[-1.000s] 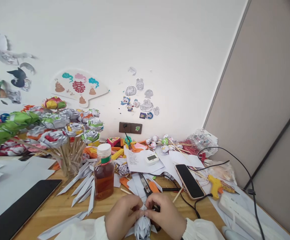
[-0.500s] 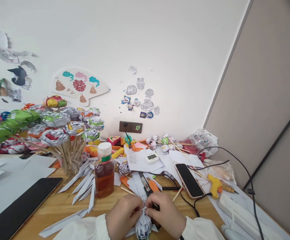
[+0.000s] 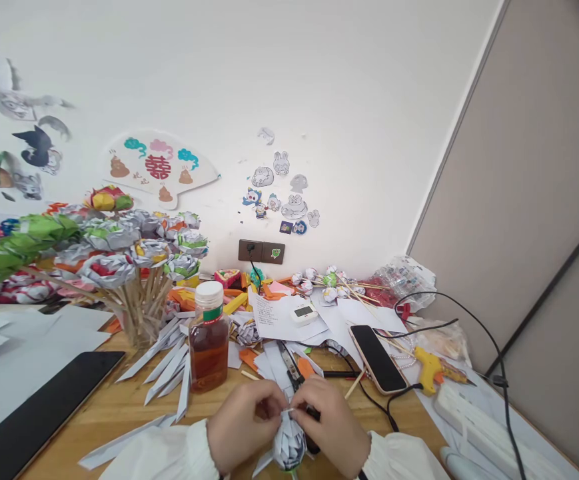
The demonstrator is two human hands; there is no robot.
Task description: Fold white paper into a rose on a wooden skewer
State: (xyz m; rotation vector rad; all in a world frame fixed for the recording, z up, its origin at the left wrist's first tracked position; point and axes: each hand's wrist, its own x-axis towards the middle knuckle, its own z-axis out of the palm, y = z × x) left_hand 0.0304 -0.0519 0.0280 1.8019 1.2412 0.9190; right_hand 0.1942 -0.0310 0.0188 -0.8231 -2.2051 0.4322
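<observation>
My left hand (image 3: pixel 242 421) and my right hand (image 3: pixel 332 423) meet at the bottom centre of the view, both pinched on a folded paper flower bud (image 3: pixel 289 445) of printed white paper. The fingertips of both hands press at the bud's top. Both wrists wear white sleeves. Scissors (image 3: pixel 290 369) lie on paper scraps just beyond the hands. A bottle of amber liquid (image 3: pixel 208 341) with a white cap stands upright to the left of the hands.
A bunch of paper flowers on sticks (image 3: pixel 119 257) stands at the left. Folded paper strips (image 3: pixel 166 370), a black tablet (image 3: pixel 39 410), a phone (image 3: pixel 378 359), a yellow glue gun (image 3: pixel 432 371), cables and a white power strip (image 3: pixel 484 427) crowd the wooden table (image 3: pixel 119 407).
The hands and bud have shifted slightly up in view as the camera tilted; the fingers keep working at the bud's top.
</observation>
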